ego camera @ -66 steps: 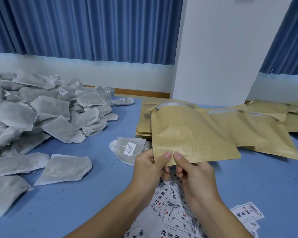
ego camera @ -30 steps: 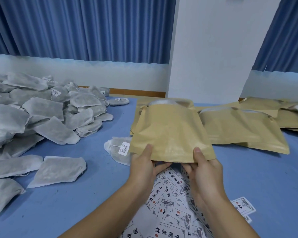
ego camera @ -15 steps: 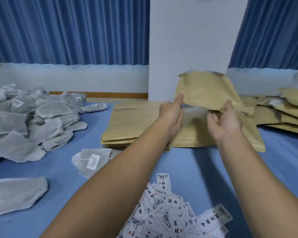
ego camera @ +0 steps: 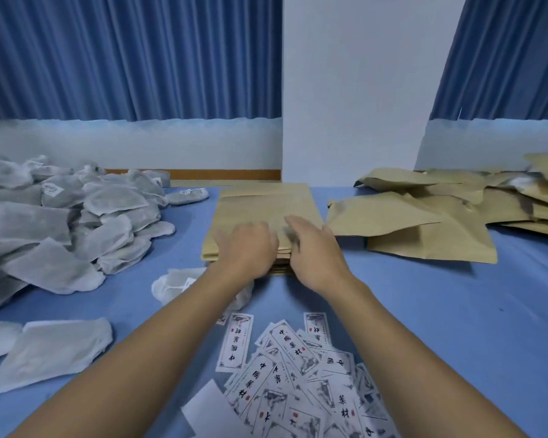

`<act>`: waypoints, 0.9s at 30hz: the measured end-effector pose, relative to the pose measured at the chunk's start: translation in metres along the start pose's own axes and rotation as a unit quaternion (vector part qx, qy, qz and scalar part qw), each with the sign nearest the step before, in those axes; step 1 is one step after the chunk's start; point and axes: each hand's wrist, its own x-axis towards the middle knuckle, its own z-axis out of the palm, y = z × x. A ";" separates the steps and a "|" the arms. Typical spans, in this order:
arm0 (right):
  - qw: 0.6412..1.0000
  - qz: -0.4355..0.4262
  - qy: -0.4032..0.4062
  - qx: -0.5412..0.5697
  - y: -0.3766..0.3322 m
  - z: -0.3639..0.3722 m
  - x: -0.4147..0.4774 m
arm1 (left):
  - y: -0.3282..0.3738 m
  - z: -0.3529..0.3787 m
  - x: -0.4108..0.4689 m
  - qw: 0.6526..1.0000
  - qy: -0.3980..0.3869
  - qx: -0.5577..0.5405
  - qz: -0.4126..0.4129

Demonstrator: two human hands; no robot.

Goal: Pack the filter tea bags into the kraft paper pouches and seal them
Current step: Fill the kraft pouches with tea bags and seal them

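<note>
The stack of flat kraft paper pouches (ego camera: 268,205) lies on the blue table (ego camera: 440,327), dead centre and a little toward twelve o'clock from the person. Both hands rest on its near end. The left hand (ego camera: 247,248) lies palm down on the top pouch at the stack's six o'clock edge, fingers loose and spread, gripping nothing that can be seen. The right hand (ego camera: 314,248) sits just beside it at three o'clock, its fingers (ego camera: 298,224) stretched out flat across the top pouch and the thumb out toward the stack's right edge. It is relaxed too, though motion blur softens the fingertips.

At three o'clock from the stack, close to its right edge, lie the bulging filled pouches (ego camera: 424,238), overlapping one another, with more piled toward the right border. At nine o'clock sprawls the heap of filter tea bags (ego camera: 76,222), grey-white and slumped across one another. A single tea bag (ego camera: 173,284) with a small tag lies at seven o'clock from the stack, partly under the left forearm. Two more flat bags (ego camera: 51,352) lie near the table's left edge at eight o'clock.

At six o'clock, between the forearms, printed paper labels (ego camera: 298,368) are scattered loosely. Behind the table, at twelve o'clock, stand a white pillar (ego camera: 361,90) and blue curtains (ego camera: 140,58).
</note>
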 end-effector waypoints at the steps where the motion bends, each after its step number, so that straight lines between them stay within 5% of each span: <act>1: 0.998 -0.001 -0.025 -0.066 -0.004 0.003 -0.002 | -0.008 0.003 -0.002 1.000 -0.021 0.004 0.021; 9: 0.971 -0.030 -0.096 -0.217 -0.012 0.011 -0.007 | -0.056 0.000 -0.009 0.970 -0.019 0.020 0.241; 27: 0.952 -0.125 -0.056 -0.274 -0.022 -0.006 -0.028 | -0.085 -0.015 -0.029 0.929 0.079 0.074 0.354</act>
